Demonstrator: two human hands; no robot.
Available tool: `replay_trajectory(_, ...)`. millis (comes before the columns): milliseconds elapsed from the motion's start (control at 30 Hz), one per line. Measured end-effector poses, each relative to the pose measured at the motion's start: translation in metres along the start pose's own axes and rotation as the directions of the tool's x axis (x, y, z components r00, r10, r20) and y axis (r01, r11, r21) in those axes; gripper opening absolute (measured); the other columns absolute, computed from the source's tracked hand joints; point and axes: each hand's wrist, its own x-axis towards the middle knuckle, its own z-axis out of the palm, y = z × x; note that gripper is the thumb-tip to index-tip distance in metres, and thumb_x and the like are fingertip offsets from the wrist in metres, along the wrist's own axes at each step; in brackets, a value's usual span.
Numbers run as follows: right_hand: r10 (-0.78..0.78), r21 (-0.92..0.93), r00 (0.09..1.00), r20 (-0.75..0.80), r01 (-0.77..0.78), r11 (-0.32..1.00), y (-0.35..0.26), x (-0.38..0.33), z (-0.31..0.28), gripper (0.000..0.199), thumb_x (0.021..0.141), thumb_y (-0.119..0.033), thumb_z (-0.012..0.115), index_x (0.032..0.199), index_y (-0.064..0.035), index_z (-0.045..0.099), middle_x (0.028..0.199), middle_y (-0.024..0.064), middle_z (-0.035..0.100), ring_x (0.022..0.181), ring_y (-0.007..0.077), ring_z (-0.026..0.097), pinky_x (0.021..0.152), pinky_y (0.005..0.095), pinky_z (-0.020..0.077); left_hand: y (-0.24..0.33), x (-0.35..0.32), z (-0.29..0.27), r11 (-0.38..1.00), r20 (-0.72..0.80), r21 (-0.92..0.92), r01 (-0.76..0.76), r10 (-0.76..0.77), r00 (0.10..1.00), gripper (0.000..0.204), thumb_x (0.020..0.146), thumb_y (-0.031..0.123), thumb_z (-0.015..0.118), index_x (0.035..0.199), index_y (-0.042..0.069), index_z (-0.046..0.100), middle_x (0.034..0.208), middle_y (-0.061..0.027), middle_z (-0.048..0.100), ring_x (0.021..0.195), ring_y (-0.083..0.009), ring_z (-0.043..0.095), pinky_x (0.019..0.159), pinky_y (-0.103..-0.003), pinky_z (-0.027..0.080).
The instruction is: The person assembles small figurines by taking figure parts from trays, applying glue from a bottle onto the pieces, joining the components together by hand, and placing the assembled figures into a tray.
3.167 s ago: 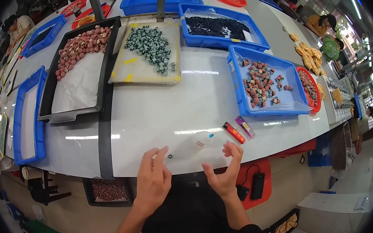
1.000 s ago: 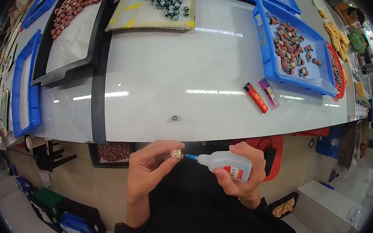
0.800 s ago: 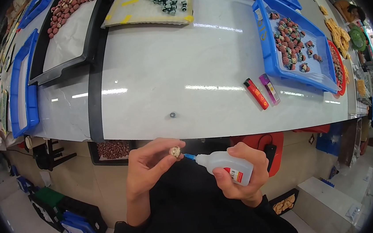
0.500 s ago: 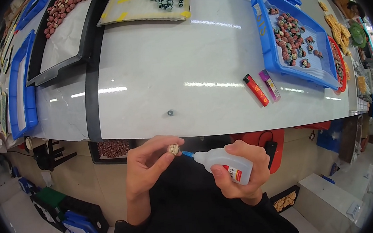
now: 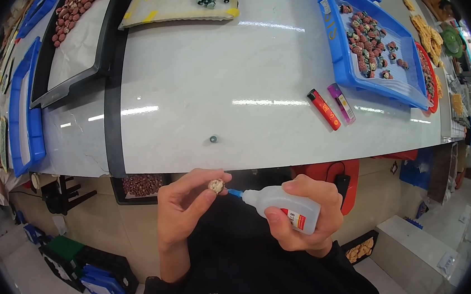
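Observation:
My left hand (image 5: 182, 210) pinches a small pale bead (image 5: 216, 186) between thumb and fingertips, just below the white table's (image 5: 225, 92) front edge. My right hand (image 5: 309, 219) grips a white squeeze bottle of glue (image 5: 281, 207). Its blue nozzle points left and touches the bead. A small dark ring-shaped part (image 5: 213, 139) lies alone on the table, just above my hands.
A red lighter (image 5: 323, 109) and a purple lighter (image 5: 342, 103) lie at the right. A blue tray (image 5: 339, 54) holds several mixed beads. A black tray (image 5: 78, 48) with reddish beads, a pale tray (image 5: 178, 9) with green beads and blue trays (image 5: 22, 109) sit farther back.
At first both hands rested on the table by the bottle. Since then they have come down below the edge, with bead and glue bottle held together; in the last second they barely shift.

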Motion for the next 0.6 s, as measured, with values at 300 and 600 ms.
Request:
replay_trajectory(300,-0.027,-0.043,1.000,0.010,0.027,0.999,0.000,-0.005,-0.001,0.048,0.065,-0.004,0.077,0.106,0.0021,0.051,0.073,0.0085,0.061,0.044,0.0158,0.055,0.038,0.0241,0.0400,-0.001,0.000,0.003,1.000,-0.029,-0.001,0.020,-0.020,0.999,0.030,0.087,0.009,0.058,0.112,-0.008,0.060,0.102,-0.0202,0.064,0.087,-0.0185,0.062,0.080,-0.030,0.050)
replay_trajectory(600,0.068,-0.107,0.997,0.020,-0.066,0.992,-0.001,-0.002,-0.009,0.049,0.066,-0.010,0.079,0.104,0.0034,0.052,0.082,0.0119,0.063,0.053,0.0170,0.061,0.046,0.0241,0.0466,-0.002,-0.001,-0.001,0.998,-0.027,-0.061,0.025,-0.027,0.999,0.032,0.088,0.011,0.056,0.113,-0.009,0.059,0.102,-0.0220,0.063,0.088,-0.0191,0.061,0.079,-0.031,0.050)
